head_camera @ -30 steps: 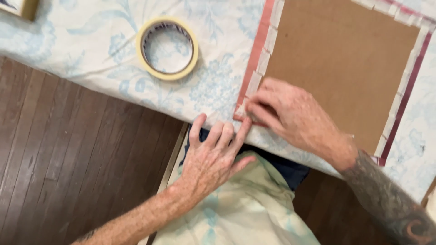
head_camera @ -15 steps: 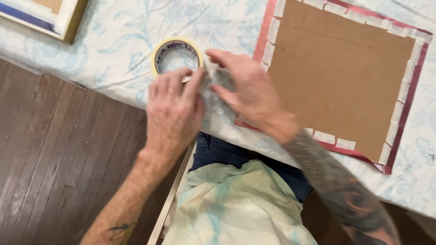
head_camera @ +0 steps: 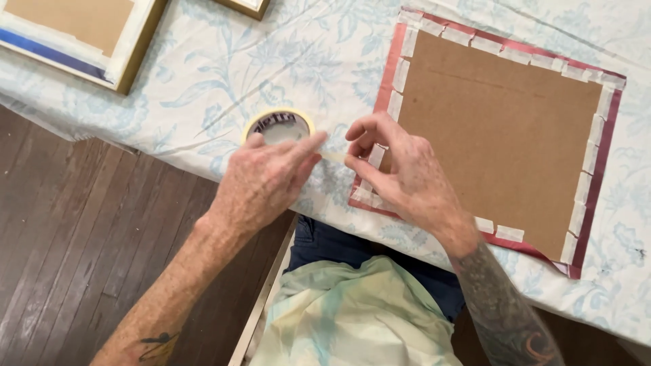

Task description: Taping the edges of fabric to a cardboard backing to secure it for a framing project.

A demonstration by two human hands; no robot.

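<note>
Left hand (head_camera: 261, 179) grips the tape roll (head_camera: 279, 127); right hand (head_camera: 400, 176), just beside it, pinches the tape strip (head_camera: 333, 156).

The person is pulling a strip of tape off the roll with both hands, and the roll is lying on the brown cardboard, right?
Not quite. The head view shows the tape roll lying on the flowery tablecloth, left of the brown cardboard, not on it. The rest holds: the left hand and right hand stretch a strip of tape between their fingers.
</note>
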